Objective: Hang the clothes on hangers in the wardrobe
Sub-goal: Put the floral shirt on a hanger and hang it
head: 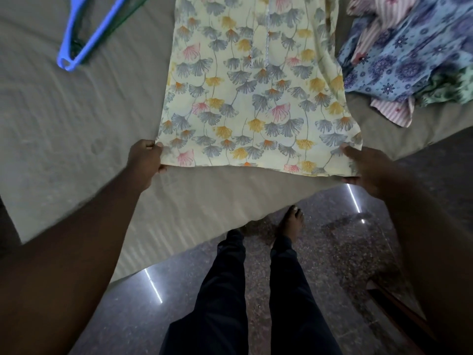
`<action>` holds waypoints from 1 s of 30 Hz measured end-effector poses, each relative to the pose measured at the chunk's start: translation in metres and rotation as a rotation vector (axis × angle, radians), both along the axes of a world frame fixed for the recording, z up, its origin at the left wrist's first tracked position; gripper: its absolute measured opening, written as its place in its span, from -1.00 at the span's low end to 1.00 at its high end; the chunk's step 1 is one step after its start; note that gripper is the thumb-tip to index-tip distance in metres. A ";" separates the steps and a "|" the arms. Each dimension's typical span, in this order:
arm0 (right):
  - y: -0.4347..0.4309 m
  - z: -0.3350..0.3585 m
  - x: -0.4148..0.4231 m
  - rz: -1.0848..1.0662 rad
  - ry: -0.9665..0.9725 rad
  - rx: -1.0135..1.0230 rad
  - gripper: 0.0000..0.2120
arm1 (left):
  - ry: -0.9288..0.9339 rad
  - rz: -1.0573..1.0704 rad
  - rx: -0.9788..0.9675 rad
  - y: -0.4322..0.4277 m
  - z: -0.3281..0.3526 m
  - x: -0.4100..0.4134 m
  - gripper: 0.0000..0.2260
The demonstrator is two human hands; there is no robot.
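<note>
**Both hands hold the kurta's hem at the bed's edge**

The kurta (256, 93) lies spread flat on the bed (76, 124), its length running away from the person and its top cut off by the upper edge of the view. It is pale yellow, printed with grey, yellow and pink fan-shaped flowers, and a narrow trim runs down its middle. Its hem lies nearest the person, close to the edge of the mattress.

The left hand (146, 160) grasps the hem's left corner, its fingers curled round the cloth. The right hand (368, 170) grasps the right corner, thumb on top and fingers beneath; it is somewhat blurred. Between them the hem is drawn almost straight.

To the kurta's left, well apart from it, a blue hanger (89, 34) lies on the sheet, over a green hanger (76, 46). To the right, just beside the kurta, is a pile (414, 55) of crumpled clothes: blue floral, pink-striped and green pieces.

The bed has a grey-beige sheet that hangs over its near edge. Below it is a dark speckled floor (345, 252) with bright streaks of reflected light. The person's legs (225, 290) in dark trousers stand there, with a bare foot (291, 224) by the bed.
</note>
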State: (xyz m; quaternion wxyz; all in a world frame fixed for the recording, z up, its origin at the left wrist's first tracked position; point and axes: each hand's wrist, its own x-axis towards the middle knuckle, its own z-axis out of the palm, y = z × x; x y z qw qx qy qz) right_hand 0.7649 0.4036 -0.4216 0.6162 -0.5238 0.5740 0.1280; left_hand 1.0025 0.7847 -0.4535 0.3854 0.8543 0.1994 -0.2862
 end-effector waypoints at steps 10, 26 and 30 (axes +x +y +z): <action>0.005 -0.015 -0.019 -0.002 0.075 -0.139 -0.79 | 0.137 0.033 -0.085 0.016 0.000 -0.011 -0.89; 0.024 -0.008 -0.019 -0.104 -0.059 -0.372 -0.89 | 0.015 0.088 -0.083 0.011 -0.006 -0.006 -0.73; 0.023 -0.011 -0.023 -0.083 -0.081 -0.612 -0.89 | 0.041 0.067 -0.104 0.014 -0.004 -0.009 -0.81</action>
